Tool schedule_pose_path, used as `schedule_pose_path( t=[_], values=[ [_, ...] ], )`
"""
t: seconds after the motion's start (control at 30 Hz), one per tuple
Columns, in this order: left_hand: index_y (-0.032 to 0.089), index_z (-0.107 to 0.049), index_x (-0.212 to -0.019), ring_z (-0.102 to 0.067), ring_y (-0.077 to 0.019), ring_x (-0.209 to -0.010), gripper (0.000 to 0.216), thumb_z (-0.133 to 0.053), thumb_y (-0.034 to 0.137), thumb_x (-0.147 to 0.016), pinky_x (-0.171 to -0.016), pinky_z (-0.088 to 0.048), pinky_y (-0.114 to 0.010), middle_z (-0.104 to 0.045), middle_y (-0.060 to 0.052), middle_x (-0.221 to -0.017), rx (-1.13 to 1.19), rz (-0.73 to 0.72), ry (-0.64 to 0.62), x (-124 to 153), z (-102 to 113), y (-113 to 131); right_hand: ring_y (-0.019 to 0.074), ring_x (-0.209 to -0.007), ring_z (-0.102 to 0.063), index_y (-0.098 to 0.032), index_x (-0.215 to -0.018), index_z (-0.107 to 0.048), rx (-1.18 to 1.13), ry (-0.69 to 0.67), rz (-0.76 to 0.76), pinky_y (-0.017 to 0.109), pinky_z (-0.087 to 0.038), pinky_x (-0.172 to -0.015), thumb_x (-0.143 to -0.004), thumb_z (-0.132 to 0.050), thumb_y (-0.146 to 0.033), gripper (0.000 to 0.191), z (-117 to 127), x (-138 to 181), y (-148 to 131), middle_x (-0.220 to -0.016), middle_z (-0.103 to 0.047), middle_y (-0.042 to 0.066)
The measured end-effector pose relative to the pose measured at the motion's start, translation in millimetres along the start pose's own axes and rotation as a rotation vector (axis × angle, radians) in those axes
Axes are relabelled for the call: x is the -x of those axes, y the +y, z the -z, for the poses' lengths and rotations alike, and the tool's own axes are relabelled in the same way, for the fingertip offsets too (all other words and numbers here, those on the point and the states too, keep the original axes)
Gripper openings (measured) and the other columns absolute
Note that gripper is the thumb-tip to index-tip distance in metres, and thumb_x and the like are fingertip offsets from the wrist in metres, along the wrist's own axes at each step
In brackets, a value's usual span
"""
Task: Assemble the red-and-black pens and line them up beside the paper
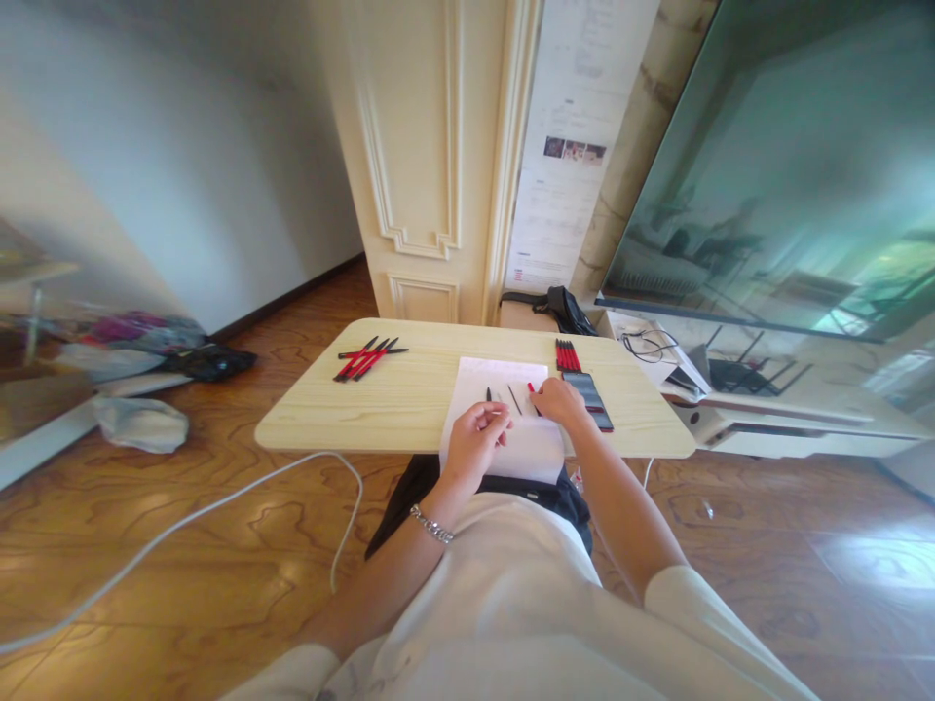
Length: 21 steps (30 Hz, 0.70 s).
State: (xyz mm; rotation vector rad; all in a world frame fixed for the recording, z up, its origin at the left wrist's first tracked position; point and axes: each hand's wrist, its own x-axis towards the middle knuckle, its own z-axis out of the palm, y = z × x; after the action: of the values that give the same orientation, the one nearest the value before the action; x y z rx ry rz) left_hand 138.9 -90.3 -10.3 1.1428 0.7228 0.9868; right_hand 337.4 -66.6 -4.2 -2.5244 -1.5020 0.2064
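Note:
A white paper sheet [467, 385] lies at the front of the pale wooden table, overhanging its edge. My left hand [478, 436] hovers over the paper with its fingers curled together; whatever is in them, if anything, is hidden. Just beyond it are a black pen part [489, 394] and a thin dark stick like a pen refill [515, 399]. At the sheet's right side, my right hand [561, 401] has its fingers closed at a red pen part [531, 387], mostly covered by the fingertips. Beside that hand lies a dark phone [590, 397].
Several red and black pens [369, 358] lie loosely crossed on the table's left. A neat row of red pens [568, 355] sits beyond the phone. The table [351, 419] ends close to my lap. A white cable [219, 516] runs over the floor at left.

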Motion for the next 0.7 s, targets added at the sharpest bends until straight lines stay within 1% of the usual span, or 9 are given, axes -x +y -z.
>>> schedule_pose_path(
  t=[0.1, 0.17, 0.23, 0.3, 0.4, 0.5, 0.6, 0.67, 0.7],
  values=[
    [0.017, -0.065, -0.093, -0.055, -0.0099, -0.054, 0.038, -0.073, 0.044, -0.068, -0.048, -0.037, -0.020, -0.066, -0.003, -0.073, 0.002, -0.003, -0.005, 0, 1, -1, 0.0286, -0.095, -0.066, -0.010, -0.095, -0.071, 0.012, -0.012, 0.005, 0.031, -0.047, -0.074, -0.079, -0.058, -0.036, 0.034, 3, -5, -1, -0.098, -0.070, 0.022],
    [0.016, -0.065, -0.093, -0.055, -0.0099, -0.054, 0.038, -0.072, 0.044, -0.069, -0.047, -0.036, -0.020, -0.066, -0.003, -0.073, 0.006, -0.003, -0.009, -1, 1, -3, 0.0278, -0.092, -0.066, -0.010, -0.090, -0.072, -0.003, 0.016, -0.010, 0.030, -0.046, -0.072, -0.077, -0.059, -0.036, 0.033, 6, -5, 0, -0.094, -0.071, 0.021],
    [0.016, -0.065, -0.093, -0.055, -0.0100, -0.055, 0.038, -0.073, 0.044, -0.069, -0.047, -0.035, -0.019, -0.066, -0.003, -0.072, 0.021, -0.005, -0.010, -2, 2, -5, 0.0248, -0.085, -0.066, -0.011, -0.081, -0.073, -0.059, 0.056, -0.016, 0.028, -0.044, -0.068, -0.077, -0.057, -0.036, 0.030, 9, -3, 3, -0.085, -0.071, 0.018],
    [0.016, -0.065, -0.092, -0.055, -0.0100, -0.056, 0.038, -0.073, 0.044, -0.068, -0.046, -0.035, -0.019, -0.066, -0.004, -0.073, 0.032, -0.014, -0.001, -3, 2, -5, 0.0200, -0.073, -0.064, -0.013, -0.070, -0.071, -0.175, 0.075, 0.018, 0.025, -0.041, -0.062, -0.079, -0.053, -0.036, 0.031, 12, 5, 5, -0.071, -0.069, 0.012],
    [0.016, -0.067, -0.095, -0.060, -0.0123, -0.064, 0.041, -0.072, 0.048, -0.070, -0.051, -0.042, -0.021, -0.069, -0.008, -0.087, 0.019, -0.024, 0.007, -2, 0, -4, 0.0133, -0.056, -0.056, -0.013, -0.066, -0.069, -0.428, 0.066, 0.167, 0.022, -0.036, -0.054, -0.083, -0.049, -0.040, 0.037, 16, 30, 2, -0.055, -0.061, 0.004],
    [0.018, -0.068, -0.103, -0.065, -0.0172, -0.077, 0.048, -0.067, 0.056, -0.074, -0.059, -0.049, -0.024, -0.069, -0.010, -0.097, 0.036, 0.003, -0.024, 2, -5, -1, 0.0110, -0.056, -0.053, -0.015, -0.074, -0.069, -0.616, -0.002, 0.373, 0.020, -0.036, -0.053, -0.085, -0.050, -0.043, 0.035, 18, 64, -11, -0.060, -0.063, 0.001],
    [0.019, -0.068, -0.104, -0.067, -0.0185, -0.077, 0.050, -0.066, 0.059, -0.073, -0.061, -0.050, -0.026, -0.070, -0.009, -0.093, 0.072, 0.028, -0.017, 3, -5, -1, 0.0108, -0.061, -0.053, -0.017, -0.079, -0.069, -0.657, -0.022, 0.490, 0.020, -0.037, -0.056, -0.087, -0.049, -0.038, 0.031, 22, 86, -24, -0.067, -0.065, 0.000],
    [0.019, -0.068, -0.101, -0.067, -0.0191, -0.079, 0.049, -0.067, 0.058, -0.072, -0.064, -0.051, -0.027, -0.070, -0.009, -0.092, 0.076, 0.011, 0.002, 1, -3, -2, 0.0115, -0.065, -0.056, -0.017, -0.084, -0.070, -0.650, -0.055, 0.548, 0.020, -0.040, -0.061, -0.089, -0.048, -0.037, 0.030, 25, 86, -26, -0.072, -0.067, 0.001],
    [0.018, -0.068, -0.098, -0.067, -0.0197, -0.081, 0.048, -0.068, 0.058, -0.072, -0.066, -0.051, -0.028, -0.071, -0.009, -0.093, 0.070, -0.006, 0.013, 0, -1, -2, 0.0122, -0.067, -0.057, -0.018, -0.086, -0.071, -0.635, -0.059, 0.551, 0.021, -0.041, -0.063, -0.090, -0.047, -0.037, 0.030, 26, 82, -24, -0.073, -0.068, 0.001]
  ],
)
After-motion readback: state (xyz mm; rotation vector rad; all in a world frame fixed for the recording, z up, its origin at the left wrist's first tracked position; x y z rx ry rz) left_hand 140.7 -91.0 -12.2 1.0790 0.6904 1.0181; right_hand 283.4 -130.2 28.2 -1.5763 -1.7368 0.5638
